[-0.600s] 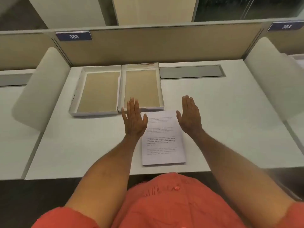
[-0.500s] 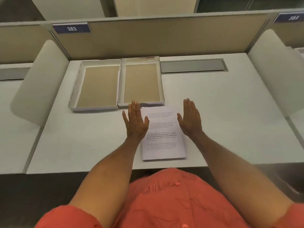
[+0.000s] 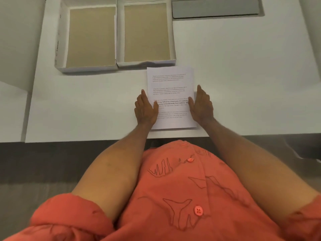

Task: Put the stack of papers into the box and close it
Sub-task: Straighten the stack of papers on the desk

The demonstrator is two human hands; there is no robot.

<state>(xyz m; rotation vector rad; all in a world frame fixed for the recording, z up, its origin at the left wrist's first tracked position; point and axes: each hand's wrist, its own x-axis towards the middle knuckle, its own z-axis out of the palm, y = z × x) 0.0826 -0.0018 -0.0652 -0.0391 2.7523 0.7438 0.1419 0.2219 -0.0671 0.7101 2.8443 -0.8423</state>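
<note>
A white stack of papers [image 3: 169,80] with printed text lies flat on the white desk, near its front edge. My left hand [image 3: 145,109] presses against the stack's left edge and my right hand [image 3: 202,106] against its right edge. Both thumbs rest on the top sheet, and the fingers lie straight along the sides. Just beyond the stack, the box stands open as two shallow white trays side by side with tan bottoms. The left tray [image 3: 59,40] is slightly deeper. The right tray [image 3: 145,64] has its front wall almost touching the papers' far edge. Both trays hold nothing.
A grey inset panel [image 3: 215,7] lies in the desk [image 3: 243,75] at the back right of the trays. A white side divider [image 3: 17,40] stands on the left. The desk's front edge runs just below the papers, above my orange shirt.
Both hands have drawn back toward me and closed in onto the stack's side edges, thumbs now on the top sheet. My head has tilted down, so the trays sit higher in view.
</note>
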